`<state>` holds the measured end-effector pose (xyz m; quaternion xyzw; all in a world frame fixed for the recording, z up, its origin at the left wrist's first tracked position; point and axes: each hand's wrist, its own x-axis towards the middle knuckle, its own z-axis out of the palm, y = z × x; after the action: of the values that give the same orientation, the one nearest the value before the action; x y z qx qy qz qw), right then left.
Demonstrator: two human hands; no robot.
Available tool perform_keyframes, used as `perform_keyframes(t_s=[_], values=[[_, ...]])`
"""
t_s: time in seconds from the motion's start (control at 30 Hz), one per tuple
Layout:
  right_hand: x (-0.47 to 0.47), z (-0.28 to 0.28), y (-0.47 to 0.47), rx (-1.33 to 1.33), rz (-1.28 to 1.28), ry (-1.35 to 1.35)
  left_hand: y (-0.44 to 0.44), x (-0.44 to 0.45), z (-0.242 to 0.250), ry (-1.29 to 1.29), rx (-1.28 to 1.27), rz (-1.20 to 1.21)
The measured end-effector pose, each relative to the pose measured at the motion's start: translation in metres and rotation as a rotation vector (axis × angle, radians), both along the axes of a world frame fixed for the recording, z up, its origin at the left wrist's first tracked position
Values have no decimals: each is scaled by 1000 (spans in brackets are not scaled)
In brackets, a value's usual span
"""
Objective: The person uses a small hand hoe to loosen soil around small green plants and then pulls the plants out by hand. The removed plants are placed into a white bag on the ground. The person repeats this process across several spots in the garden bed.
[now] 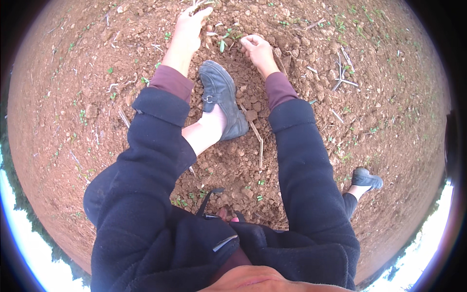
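Note:
My left hand (pixel 190 31) is over the soil at the top of the head view, its thumb pointing up and right. Pale dry stalk pieces (pixel 197 3) show at its fingertips by the picture's edge; whether it grips them is unclear. My right hand (pixel 256 50) is low over the clods with its fingers curled and thumb near the forefinger. Just left of it grows a small green seedling (pixel 223 42) with narrow leaves. I cannot make out anything held in the right hand. Loose brown soil (pixel 226 160) lies under both hands.
My dark leather loafer (pixel 220 98) with a metal buckle stands between my arms. My other shoe (pixel 366 179) is farther back at right. A jointed dry stalk (pixel 255 127) lies behind the first heel. More branching dry stalks (pixel 342 77) and tiny green weeds (pixel 339 23) are scattered at right.

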<state>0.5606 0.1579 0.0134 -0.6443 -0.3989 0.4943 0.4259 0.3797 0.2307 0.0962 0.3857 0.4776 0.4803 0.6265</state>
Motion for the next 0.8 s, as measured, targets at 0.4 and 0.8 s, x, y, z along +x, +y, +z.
perform_keyframes(t_s=[0.4,0.8], values=[[-8,72,18,334,307,-560,-14,6,-30,-33,-217,-372],[-25,-18,-1,162,336,-804,-1,-15,-58,89,-215,78]])
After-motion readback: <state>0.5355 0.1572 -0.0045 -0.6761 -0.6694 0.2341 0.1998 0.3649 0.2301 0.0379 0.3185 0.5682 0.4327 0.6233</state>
